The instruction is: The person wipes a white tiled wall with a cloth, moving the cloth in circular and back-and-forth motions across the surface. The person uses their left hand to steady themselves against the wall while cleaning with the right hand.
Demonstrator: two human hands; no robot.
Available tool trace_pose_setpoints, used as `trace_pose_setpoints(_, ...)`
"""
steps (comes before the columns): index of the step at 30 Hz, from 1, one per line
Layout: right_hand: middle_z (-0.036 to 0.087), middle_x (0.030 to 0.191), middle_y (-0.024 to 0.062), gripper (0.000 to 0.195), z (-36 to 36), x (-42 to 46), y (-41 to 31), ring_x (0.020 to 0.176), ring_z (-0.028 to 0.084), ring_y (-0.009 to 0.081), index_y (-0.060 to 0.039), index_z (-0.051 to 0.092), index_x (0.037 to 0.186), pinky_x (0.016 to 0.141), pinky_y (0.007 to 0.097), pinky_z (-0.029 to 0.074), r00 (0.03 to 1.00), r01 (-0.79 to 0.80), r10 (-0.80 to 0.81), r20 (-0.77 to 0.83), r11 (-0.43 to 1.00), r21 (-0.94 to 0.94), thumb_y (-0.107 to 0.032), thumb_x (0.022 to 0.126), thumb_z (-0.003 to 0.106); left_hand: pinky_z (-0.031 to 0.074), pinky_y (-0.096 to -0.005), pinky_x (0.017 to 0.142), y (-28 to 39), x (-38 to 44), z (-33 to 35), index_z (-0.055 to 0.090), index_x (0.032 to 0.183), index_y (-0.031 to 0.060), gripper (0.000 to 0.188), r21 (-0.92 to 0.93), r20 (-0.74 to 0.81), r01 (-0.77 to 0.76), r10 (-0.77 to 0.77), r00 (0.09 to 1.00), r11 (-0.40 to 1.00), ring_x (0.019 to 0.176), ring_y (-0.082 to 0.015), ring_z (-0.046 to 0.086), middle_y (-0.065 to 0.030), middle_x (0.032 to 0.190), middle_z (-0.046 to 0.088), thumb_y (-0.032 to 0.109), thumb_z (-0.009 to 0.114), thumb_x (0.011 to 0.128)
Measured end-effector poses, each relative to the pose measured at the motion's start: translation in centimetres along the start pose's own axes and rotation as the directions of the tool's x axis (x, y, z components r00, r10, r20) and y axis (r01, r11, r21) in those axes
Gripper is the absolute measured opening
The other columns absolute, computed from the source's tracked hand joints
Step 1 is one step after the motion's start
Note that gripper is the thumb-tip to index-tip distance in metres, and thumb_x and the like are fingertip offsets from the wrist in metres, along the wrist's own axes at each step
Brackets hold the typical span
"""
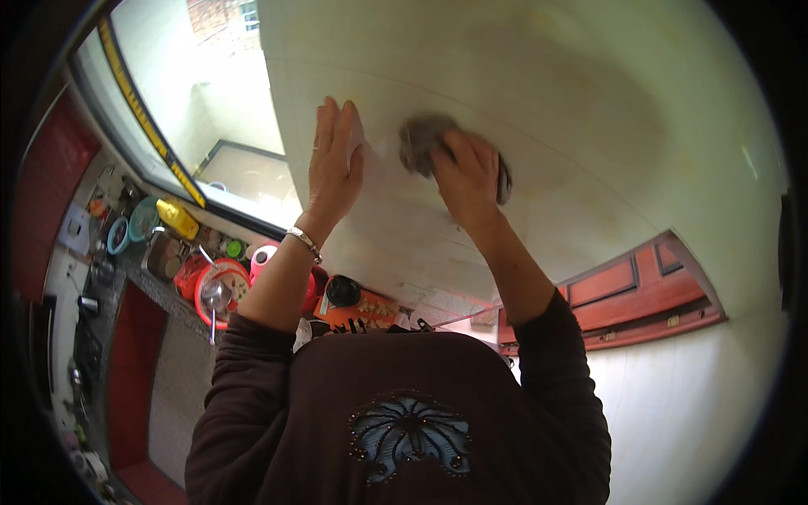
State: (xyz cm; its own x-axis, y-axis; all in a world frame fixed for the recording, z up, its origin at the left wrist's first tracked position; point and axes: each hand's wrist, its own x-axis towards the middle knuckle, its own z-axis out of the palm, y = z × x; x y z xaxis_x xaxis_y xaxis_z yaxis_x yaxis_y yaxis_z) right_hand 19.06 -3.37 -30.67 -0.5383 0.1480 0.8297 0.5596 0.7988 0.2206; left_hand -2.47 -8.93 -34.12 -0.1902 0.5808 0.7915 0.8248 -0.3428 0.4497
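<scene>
My right hand (466, 177) is closed on a crumpled grey-brown cloth (424, 142), pressed against a pale tiled wall (404, 76). Part of the cloth shows dark beyond my fingers on the right, and its left side is blurred. To its left, my left hand (334, 158) rests against the same wall with nothing in it. The thumb stands apart from the fingers, and a silver bracelet (304, 244) circles that wrist. Yellowish patches mark the wall's surface.
At the left, an open window (249, 224) adjoins the wall. Below it runs a stone counter (136, 271) with a sink (165, 255), a yellow bottle (177, 218), a red-rimmed basin (203, 309) and an orange cutting board (372, 310) with chopped pieces. A red wooden door (606, 287) stands at the right.
</scene>
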Motion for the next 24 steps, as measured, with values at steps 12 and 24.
trace_pose_setpoints(12,0.058,0.107,0.0043,0.037,11.3,-0.2,-7.4,0.097,0.054,0.0228,-0.0001,0.059,0.117,0.083,0.0395,0.042,0.879,0.159,-0.235,0.415,0.965,0.209,-0.012,0.082,0.057,0.029,-0.033,0.115,-6.6,-4.0,-0.1,0.03,0.15,0.0038,0.058,-0.466,-0.082,0.574,-0.679,0.729,0.673,0.14,-0.0286,0.038,-0.0159,0.153,0.038,0.007,0.048,0.095)
trace_pose_setpoints(24,0.058,0.102,0.004,0.009,11.2,12.7,-8.9,0.094,0.055,0.0279,-0.0087,0.063,0.091,0.076,0.0449,0.042,0.99,0.134,-0.136,0.025,0.987,0.087,-0.012,0.083,0.06,0.02,-0.0351,0.118,-8.1,-3.9,-3.0,0.023,0.153,0.0047,0.078,-0.699,0.209,0.636,-0.758,0.618,0.326,0.145,-0.0234,0.029,-0.0142,0.156,0.031,0.057,0.043,0.099)
